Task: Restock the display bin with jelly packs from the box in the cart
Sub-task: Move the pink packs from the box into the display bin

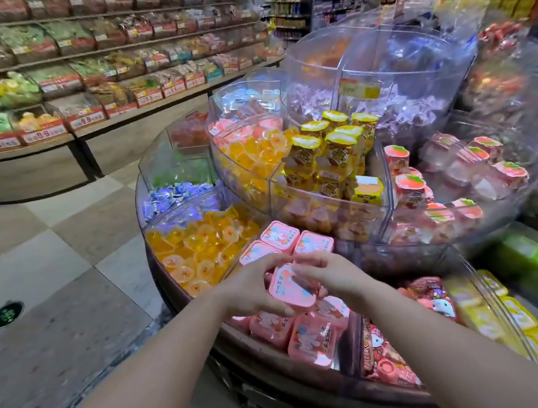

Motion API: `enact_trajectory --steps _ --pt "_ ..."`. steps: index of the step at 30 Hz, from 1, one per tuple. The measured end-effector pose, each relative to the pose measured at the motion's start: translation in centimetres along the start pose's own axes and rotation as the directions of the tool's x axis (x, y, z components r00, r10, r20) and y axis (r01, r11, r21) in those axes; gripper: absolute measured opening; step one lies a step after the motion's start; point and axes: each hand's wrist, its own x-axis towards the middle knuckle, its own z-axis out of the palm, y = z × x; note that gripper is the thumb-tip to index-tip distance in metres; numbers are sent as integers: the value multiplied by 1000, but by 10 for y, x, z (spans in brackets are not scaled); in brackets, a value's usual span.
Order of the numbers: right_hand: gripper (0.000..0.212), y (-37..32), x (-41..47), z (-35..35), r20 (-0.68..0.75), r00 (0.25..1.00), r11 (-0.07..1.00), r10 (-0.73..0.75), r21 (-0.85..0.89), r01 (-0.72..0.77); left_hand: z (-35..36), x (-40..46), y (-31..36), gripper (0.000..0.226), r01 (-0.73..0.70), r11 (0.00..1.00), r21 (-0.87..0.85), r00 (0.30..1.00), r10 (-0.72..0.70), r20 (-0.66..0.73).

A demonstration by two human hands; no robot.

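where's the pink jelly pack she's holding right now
In the head view, low centre: the pink jelly pack sits between the left hand and right hand, above the pink packs in the display bin.

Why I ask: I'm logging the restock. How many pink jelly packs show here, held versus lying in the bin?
Held pink pack, in left hand and right hand: 1
Pink packs beyond the hands: 3
Pink packs nearer than the hands: 3
Total: 7 plainly visible; others may be hidden.
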Motion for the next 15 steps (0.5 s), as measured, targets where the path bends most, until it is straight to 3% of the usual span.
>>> enact_trajectory --steps 2,4,7,11,15 --pt "14 2 0 -3 -2 1000 997 -6 -74 6 1 2 -5 94 24 990 -137 1000 -21 20" --pt "19 5 0 -2 -129 991 999 33 19 -30 2 3 -9 96 98 943 -318 994 -109 -18" --pt "22 13 -2 8 -230 969 981 91 189 -48 12 5 -11 85 247 768 -591 960 -279 39" --pt "23 18 -3 15 -150 976 959 158 258 -116 23 7 -2 57 274 720 -637 931 -364 -11" --pt "37 16 -6 -3 -99 990 991 101 -73 -109 10 6 -1 42 331 788 -520 940 -323 108"
